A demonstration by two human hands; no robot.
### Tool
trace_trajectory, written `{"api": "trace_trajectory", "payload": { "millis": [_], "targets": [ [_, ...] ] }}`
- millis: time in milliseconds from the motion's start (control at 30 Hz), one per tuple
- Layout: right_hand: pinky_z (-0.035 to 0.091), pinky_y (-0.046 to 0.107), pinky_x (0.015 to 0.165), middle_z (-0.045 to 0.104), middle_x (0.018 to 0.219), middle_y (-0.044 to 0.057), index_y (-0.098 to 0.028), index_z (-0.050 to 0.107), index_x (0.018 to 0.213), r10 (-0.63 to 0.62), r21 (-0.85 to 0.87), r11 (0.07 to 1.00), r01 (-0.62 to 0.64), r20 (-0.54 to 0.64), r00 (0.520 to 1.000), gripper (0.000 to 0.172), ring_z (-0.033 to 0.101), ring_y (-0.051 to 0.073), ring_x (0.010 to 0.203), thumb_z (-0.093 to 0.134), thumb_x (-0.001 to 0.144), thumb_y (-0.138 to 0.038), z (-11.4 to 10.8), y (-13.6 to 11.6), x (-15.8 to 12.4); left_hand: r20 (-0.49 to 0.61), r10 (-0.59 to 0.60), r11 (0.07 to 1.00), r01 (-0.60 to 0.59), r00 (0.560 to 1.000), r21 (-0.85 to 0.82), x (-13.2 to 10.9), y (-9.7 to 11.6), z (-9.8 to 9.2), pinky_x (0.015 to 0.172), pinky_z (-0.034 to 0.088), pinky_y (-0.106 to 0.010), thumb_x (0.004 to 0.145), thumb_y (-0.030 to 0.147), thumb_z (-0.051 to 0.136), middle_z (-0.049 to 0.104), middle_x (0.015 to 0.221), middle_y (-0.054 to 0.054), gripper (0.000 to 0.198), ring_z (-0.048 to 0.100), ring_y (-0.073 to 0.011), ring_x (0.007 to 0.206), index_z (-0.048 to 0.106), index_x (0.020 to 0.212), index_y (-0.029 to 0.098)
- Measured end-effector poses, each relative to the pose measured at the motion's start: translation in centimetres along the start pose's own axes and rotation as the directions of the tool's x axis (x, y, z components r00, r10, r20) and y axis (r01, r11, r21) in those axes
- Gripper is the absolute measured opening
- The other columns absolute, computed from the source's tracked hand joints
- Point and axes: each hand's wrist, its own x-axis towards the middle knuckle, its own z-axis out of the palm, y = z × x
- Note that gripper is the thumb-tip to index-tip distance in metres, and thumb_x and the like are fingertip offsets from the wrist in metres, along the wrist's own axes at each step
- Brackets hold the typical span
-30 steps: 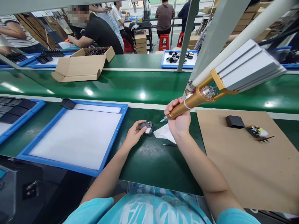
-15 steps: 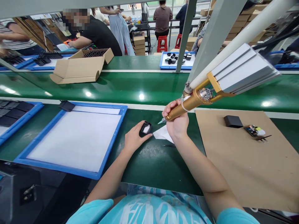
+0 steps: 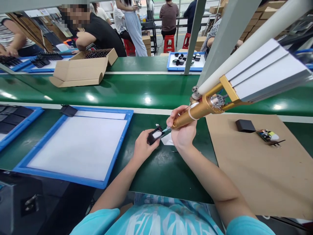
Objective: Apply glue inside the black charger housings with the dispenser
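My left hand (image 3: 142,147) is closed round a small black housing (image 3: 155,135) with a white inside, held just above the green bench. My right hand (image 3: 182,130) grips a gold pen-shaped dispenser (image 3: 193,114) that hangs from a white tube and a grey rail. The dispenser's pale tip (image 3: 167,129) touches the open top of the housing. Under my right hand lies a white sheet of paper (image 3: 168,139).
A blue-framed tray with a white pad (image 3: 80,143) lies to the left. On the brown cardboard mat (image 3: 259,163) to the right sit a black box (image 3: 245,125) and a small circuit board (image 3: 268,135). Beyond the green conveyor (image 3: 146,88) are a cardboard box (image 3: 80,68) and other people.
My left hand has lifted and tilted the black housing toward the right. My right hand has brought the dispenser tip down to meet it.
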Motion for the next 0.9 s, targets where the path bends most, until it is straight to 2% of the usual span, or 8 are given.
{"api": "trace_trajectory", "payload": {
  "millis": [133,233,433,533,667,900],
  "targets": [
    [0.038,0.025,0.046,0.056,0.07,-0.005,-0.029,0.051,0.092,-0.021,-0.007,1.0,0.02,-0.02,1.0,0.021,0.047,0.008,0.042,0.04,0.089,-0.046,-0.03,0.03,-0.06,-0.033,0.011,0.999,-0.013,0.999,-0.047,0.03,0.18,-0.08,0.054,0.046,-0.022,0.078,0.03,0.066,0.066,0.09,-0.002,0.033,0.056,-0.0125,0.065,0.059,0.109,0.022],
    [0.039,0.025,0.046,0.056,0.075,-0.005,-0.029,0.048,0.089,-0.022,-0.021,1.0,0.021,-0.032,0.999,0.028,0.048,0.008,0.043,0.037,0.089,-0.054,-0.06,0.06,-0.09,-0.047,0.001,0.997,-0.004,0.999,-0.078,-0.03,0.32,-0.1,0.054,0.046,-0.022,0.077,0.029,0.066,0.066,0.092,-0.002,0.034,0.058,-0.0121,0.065,0.059,0.11,0.021],
    [0.037,0.025,0.046,0.054,0.081,-0.005,-0.026,0.046,0.079,-0.066,-0.035,0.997,0.065,-0.055,0.996,0.028,0.05,0.007,0.044,0.04,0.09,-0.051,-0.02,0.12,-0.19,-0.055,0.007,0.996,-0.012,0.998,-0.088,-0.1,0.59,-0.11,0.054,0.047,-0.022,0.077,0.031,0.067,0.067,0.092,-0.003,0.036,0.058,-0.0124,0.065,0.058,0.11,0.021],
    [0.038,0.025,0.046,0.054,0.079,-0.006,-0.027,0.046,0.081,-0.047,-0.045,0.998,0.044,-0.067,0.997,0.03,0.049,0.007,0.043,0.039,0.089,-0.055,0.02,0.12,-0.16,-0.046,0.001,0.997,-0.004,0.999,-0.079,-0.04,0.56,-0.03,0.055,0.047,-0.023,0.077,0.031,0.067,0.066,0.088,-0.001,0.035,0.055,-0.011,0.06,0.058,0.11,0.02],
    [0.038,0.025,0.044,0.054,0.076,-0.006,-0.029,0.046,0.087,-0.019,-0.032,0.999,0.018,-0.058,0.998,0.029,0.048,0.008,0.042,0.039,0.088,-0.057,-0.01,0.05,-0.09,-0.031,-0.028,0.997,0.026,0.999,-0.078,0.02,0.23,0.13,0.055,0.046,-0.023,0.077,0.033,0.067,0.063,0.081,0.001,0.035,0.053,-0.0104,0.057,0.057,0.109,0.02],
    [0.037,0.025,0.044,0.054,0.077,-0.005,-0.028,0.047,0.084,-0.003,-0.018,1.0,0.002,-0.035,0.999,0.03,0.049,0.007,0.043,0.037,0.088,-0.055,0.14,-0.05,-0.28,0.035,-0.124,0.988,0.126,0.992,-0.09,0.07,-0.07,0.73,0.06,0.05,-0.026,0.077,0.033,0.067,0.067,0.087,0.0,0.038,0.059,-0.0124,0.06,0.054,0.111,0.022]
  ]
}}
